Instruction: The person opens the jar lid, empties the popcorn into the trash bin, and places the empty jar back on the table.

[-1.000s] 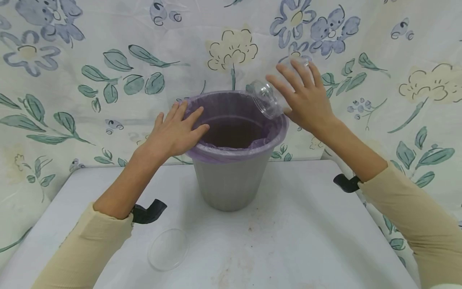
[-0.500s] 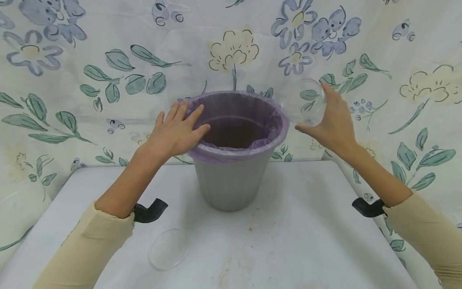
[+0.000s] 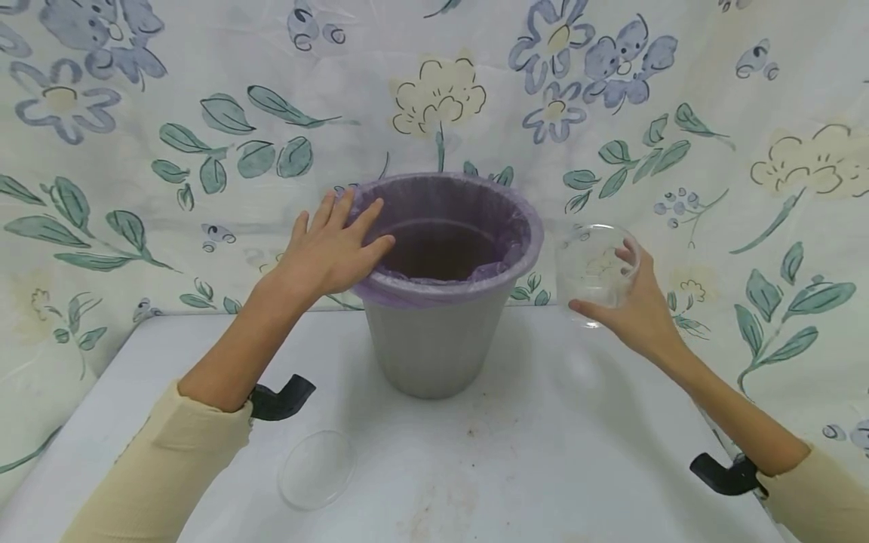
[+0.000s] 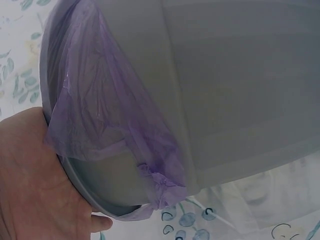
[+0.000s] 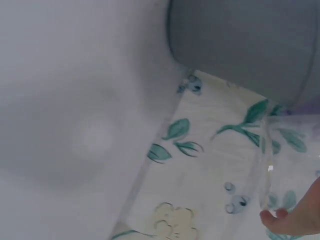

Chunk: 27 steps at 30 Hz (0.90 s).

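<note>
My left hand [image 3: 326, 249] rests on the left rim of a grey bin [image 3: 434, 347], fingers straight and spread. A purple bin liner [image 3: 448, 296] is folded over that rim. In the left wrist view the liner [image 4: 100, 105] hangs down the bin's outside beside my palm [image 4: 40, 180]. To the right of the bin, my right hand [image 3: 641, 309] grips a clear plastic container [image 3: 587, 260] from its right side, thumb in front. The container looks roughly upright and nothing shows inside it. At the right wrist view's edge, the container [image 5: 295, 132] is partly cut off.
A clear round lid [image 3: 317, 470] lies on the white table [image 3: 577, 452], front left. Small brown specks and smears [image 3: 434, 505] mark the table before the bin. A floral cloth [image 3: 434, 98] hangs behind the table.
My right hand has swung the tilted container away from above the bin, to the right and down, turning it upright. My left hand has stayed on the rim.
</note>
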Tool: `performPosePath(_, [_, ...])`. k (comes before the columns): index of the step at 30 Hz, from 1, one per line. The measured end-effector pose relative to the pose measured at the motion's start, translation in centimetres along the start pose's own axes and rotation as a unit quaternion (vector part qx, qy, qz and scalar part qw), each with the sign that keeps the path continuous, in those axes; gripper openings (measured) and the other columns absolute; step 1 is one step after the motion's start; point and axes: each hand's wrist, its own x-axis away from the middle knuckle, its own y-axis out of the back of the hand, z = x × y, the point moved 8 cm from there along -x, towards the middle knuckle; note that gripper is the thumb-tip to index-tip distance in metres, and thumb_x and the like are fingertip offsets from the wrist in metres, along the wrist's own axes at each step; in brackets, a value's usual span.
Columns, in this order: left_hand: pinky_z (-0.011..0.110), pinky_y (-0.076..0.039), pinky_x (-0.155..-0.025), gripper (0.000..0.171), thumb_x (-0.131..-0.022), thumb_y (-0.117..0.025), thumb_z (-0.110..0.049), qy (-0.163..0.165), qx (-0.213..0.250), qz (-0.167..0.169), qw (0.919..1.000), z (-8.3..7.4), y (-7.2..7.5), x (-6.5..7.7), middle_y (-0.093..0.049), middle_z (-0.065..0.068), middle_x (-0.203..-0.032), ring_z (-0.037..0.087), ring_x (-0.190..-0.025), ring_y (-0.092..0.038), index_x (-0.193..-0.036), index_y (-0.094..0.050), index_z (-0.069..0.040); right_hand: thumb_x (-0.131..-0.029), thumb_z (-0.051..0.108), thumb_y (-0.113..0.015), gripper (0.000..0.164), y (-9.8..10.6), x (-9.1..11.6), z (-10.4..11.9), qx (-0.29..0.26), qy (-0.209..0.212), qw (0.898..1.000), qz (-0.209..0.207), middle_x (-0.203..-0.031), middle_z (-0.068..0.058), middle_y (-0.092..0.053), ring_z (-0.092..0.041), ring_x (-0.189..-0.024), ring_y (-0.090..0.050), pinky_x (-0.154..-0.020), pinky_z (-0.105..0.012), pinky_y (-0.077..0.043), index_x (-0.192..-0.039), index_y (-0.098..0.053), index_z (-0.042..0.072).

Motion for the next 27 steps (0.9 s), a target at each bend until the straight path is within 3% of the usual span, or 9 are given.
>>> performPosePath(12, [0.064, 0.01, -0.113, 0.071, -0.104, -0.029, -0.053, -0.002, 0.003, -0.002, 1.0, -0.2, -0.1, 0.3, 0.01, 0.021, -0.164, 0.039, -0.148, 0.016, -0.162, -0.008, -0.016, -0.079, 0.021, -0.087, 0.116, -2.9, 6.1, -5.2, -0.045, -0.037, 0.997, 0.041, -0.152, -0.026, -0.028, -0.048, -0.136, -0.034, -0.103, -0.064, -0.034, -0.159, -0.003, 0.01])
performPosePath(20, [0.065, 0.01, -0.112, 0.071, -0.104, -0.029, -0.052, -0.002, 0.001, 0.001, 1.0, -0.2, -0.1, 0.3, 0.01, 0.021, -0.164, 0.039, -0.148, 0.017, -0.162, -0.008, -0.016, -0.08, 0.025, -0.087, 0.114, -5.7, 9.9, -8.1, -0.047, -0.064, 0.993, 0.09, -0.153, -0.024, -0.029, -0.049, -0.136, -0.033, -0.099, -0.071, -0.035, -0.159, -0.006, 0.015])
performPosePath(27, [0.065, 0.01, -0.112, 0.071, -0.104, -0.03, -0.052, -0.002, -0.001, -0.001, 1.0, -0.2, 0.0, 0.3, 0.009, 0.021, -0.164, 0.04, -0.148, 0.015, -0.162, -0.009, -0.016, -0.077, 0.026, -0.088, 0.112, -6.9, 12.4, -9.9, -0.056, -0.084, 0.99, 0.102, -0.152, -0.025, -0.032, -0.05, -0.132, -0.035, -0.099, -0.071, -0.034, -0.157, -0.011, 0.011])
